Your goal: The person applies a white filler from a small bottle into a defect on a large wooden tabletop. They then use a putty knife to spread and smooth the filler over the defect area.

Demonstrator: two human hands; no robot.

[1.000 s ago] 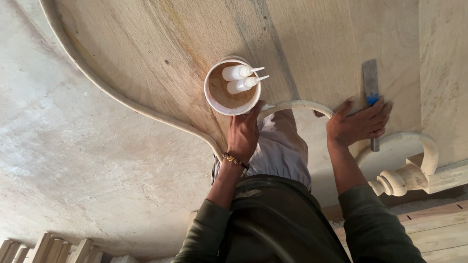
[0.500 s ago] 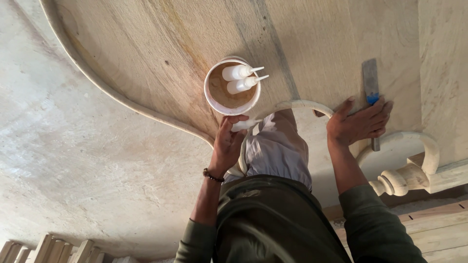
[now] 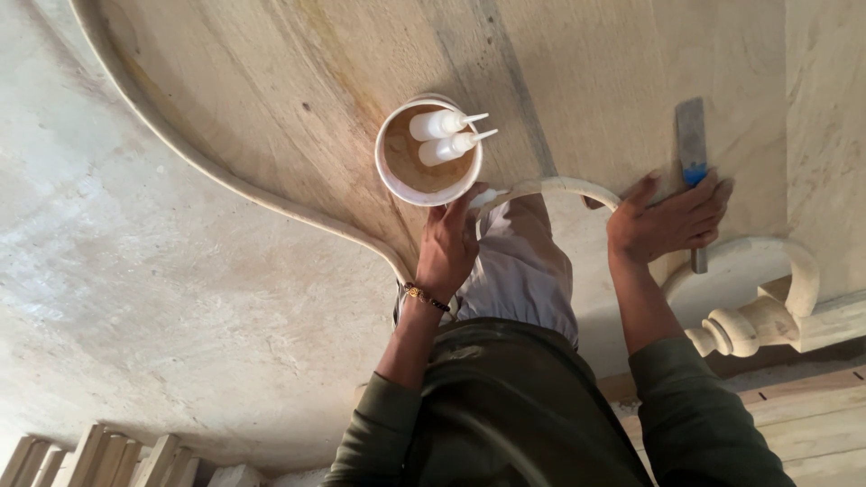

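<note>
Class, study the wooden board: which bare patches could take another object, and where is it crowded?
Free: the board left of the white tub, and between tub and blue-handled tool. Crowded: the near edge around both hands.
</note>
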